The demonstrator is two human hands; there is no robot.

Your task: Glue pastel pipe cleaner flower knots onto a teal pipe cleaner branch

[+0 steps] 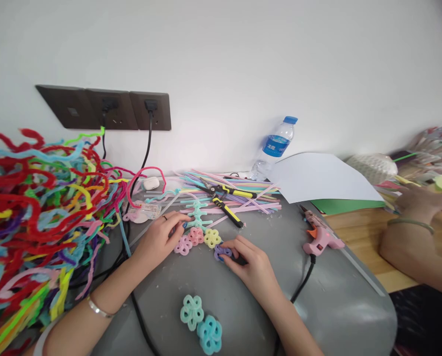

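My right hand [251, 258] pinches a purple fuzzy pipe-cleaner flower [221, 252] at the right end of a small arc of flowers on the grey tabletop [243, 311]. Beside it in the arc lie a yellow flower [212, 238], a coral pink flower [196, 236] and a light pink flower [183, 245]. Above them stands out a mint green branched pipe-cleaner piece [197, 215]. The fingertips of my left hand [166, 232] rest at its left edge, thumb and index apart. Closer to me are a mint flower [192, 312] and a turquoise flower [209, 334].
Black-and-yellow pliers [226, 202] lie on pastel pipe cleaners [263, 200]. A tangled pile of pipe cleaners [39, 198] fills the left. A pink glue gun [321, 240], white paper [325, 178] and a water bottle [276, 146] are right. Another person's hand [417, 202] reaches in.
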